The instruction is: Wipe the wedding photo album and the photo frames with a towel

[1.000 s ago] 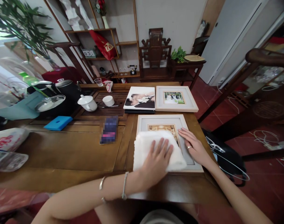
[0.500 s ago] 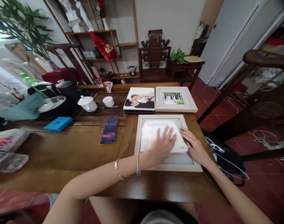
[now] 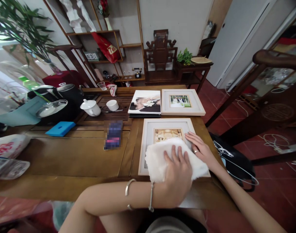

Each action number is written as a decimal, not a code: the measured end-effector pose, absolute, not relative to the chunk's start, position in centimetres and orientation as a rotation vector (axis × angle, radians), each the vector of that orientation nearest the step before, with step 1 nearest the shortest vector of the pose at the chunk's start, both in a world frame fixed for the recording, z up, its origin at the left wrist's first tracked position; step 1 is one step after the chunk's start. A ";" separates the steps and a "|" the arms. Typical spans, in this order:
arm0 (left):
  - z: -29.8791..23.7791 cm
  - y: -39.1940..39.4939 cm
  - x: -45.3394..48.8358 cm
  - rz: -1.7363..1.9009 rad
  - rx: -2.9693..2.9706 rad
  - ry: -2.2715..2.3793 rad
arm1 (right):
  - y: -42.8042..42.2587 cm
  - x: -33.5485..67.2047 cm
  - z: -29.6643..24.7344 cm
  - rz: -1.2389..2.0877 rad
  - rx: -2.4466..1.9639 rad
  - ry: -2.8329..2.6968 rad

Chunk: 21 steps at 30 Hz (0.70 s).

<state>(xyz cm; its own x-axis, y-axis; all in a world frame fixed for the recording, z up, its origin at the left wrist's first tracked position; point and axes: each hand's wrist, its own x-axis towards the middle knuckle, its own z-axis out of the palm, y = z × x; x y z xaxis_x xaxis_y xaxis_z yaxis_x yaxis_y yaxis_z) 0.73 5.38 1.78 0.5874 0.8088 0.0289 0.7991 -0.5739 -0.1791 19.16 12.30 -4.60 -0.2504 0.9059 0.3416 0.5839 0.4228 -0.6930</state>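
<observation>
My left hand, with bracelets on its wrist, presses a white cloth down onto a light wooden picture frame. Its fingers are spread over the cloth rather than closed around it. My right hand, wearing a ring, rests along the right side of this frame with fingers stretched out. The cloth covers the frame's lower part and overhangs its near edge. Above the cloth, part of a golden-brown picture shows inside a white mat.
Behind lie a second framed photo and a white photo album. A phone-shaped blurred item, blue block, lidded white cup and small white cup are further left. A dark chair stands right, by a black bag.
My left hand has slid the cloth toward me, uncovering the picture in the upper part of the frame. My right hand stays nearly where it was on the right side.
</observation>
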 end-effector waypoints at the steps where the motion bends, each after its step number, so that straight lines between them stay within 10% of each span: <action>1: 1.6 5.9 1.0 0.102 -2.597 -1.384 | 12.3 19.2 -4.7 0.569 -1.246 -1.960; 21: 4.2 14.3 -5.1 -0.142 -2.706 -1.204 | 12.1 18.9 -4.9 0.522 -1.201 -1.937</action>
<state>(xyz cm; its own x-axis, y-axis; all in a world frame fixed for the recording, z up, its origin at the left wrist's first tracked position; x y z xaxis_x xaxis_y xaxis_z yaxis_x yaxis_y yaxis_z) -5.09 14.30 4.22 0.6685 0.7268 0.1580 0.7436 -0.6575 -0.1218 18.87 12.14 -4.85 -0.2473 0.8816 0.4020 0.5604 0.4686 -0.6829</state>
